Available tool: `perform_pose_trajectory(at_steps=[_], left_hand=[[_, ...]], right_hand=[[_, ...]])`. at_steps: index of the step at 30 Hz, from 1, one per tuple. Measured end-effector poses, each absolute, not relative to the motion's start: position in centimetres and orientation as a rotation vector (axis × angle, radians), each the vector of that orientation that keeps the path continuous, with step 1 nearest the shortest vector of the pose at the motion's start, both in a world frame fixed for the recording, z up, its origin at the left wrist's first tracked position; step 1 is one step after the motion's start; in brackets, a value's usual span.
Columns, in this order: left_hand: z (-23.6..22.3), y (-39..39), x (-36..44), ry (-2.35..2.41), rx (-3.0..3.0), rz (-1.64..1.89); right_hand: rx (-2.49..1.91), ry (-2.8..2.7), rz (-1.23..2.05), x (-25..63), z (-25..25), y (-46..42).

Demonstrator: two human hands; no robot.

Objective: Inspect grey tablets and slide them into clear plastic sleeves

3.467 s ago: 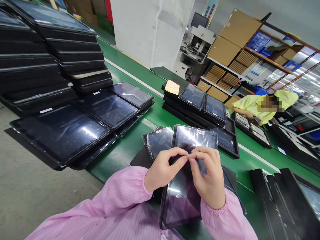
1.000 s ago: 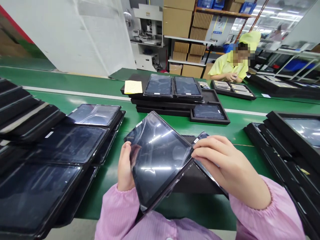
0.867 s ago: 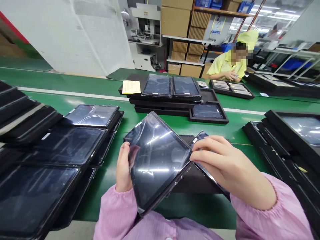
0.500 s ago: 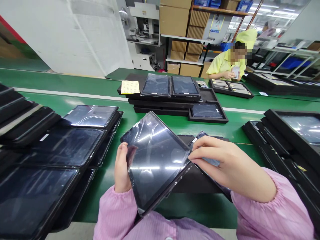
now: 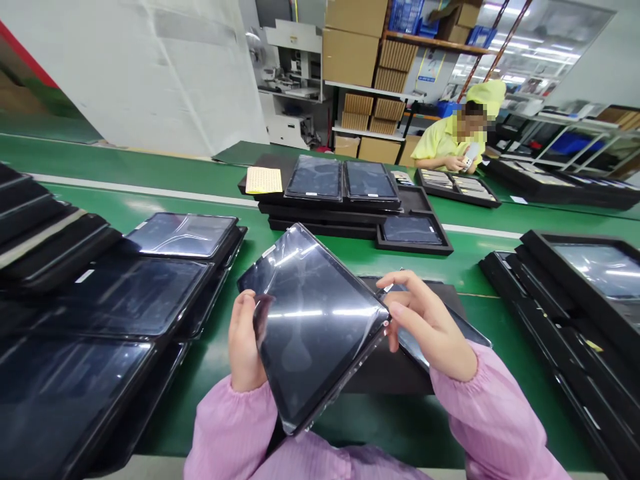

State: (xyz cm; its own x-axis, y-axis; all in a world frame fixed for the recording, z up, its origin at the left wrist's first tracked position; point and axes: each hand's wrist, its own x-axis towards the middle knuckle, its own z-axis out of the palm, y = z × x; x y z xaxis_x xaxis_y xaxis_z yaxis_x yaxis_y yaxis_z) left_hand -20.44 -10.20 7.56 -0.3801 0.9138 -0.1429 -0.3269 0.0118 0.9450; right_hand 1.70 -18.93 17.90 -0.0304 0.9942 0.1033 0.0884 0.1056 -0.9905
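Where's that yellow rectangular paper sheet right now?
In the head view, the yellow rectangular paper sheet lies left of centre, atop the stacked black trays, just left of two dark glossy rectangular screens.

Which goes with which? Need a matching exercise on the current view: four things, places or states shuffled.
Column 1
1. left hand
2. right hand
3. dotted sheet
4. co-worker

Column 2
A. lying on the black stack across the bench
B. dressed in yellow
C. gripping the left edge of the held panel
D. at that panel's right corner

Pairs: 1-C, 2-D, 3-A, 4-B
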Motion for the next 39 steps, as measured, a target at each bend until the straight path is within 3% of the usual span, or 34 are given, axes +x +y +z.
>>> perform_pose_trajectory(at_steps=[11, 19, 25, 28, 33, 39], left_hand=[[8.3, -10.1, -20.1, 1.211, 0.443, 1.593], [9.5, -10.7, -20.6, 1.117, 0.354, 1.563], [10.8, -9.3, -24.9, 0.94, 0.461, 1.604], [12.9, -6.2, -26.9, 0.943, 0.629, 1.683], [15.8, 3.9, -25.6, 1.182, 0.881, 1.437], [14.9, 13.9, -22.4, 1.401, 0.91, 1.429]], right_hand=[[-1.198, -1.289, 1.076, 2.5, 15.6, -17.6], [-1.385, -1.127, 1.561, 0.7, 16.4, -12.4], [-1.361, -1.07, 1.367, 0.1, 19.2, -8.4], [-1.295, -1.028, 1.202, 0.5, 19.9, -4.3], [-1.207, -0.902, 1.013, 0.3, 19.6, 3.5], [-1.156, -0.774, 0.912, -0.8, 19.0, 9.4]])
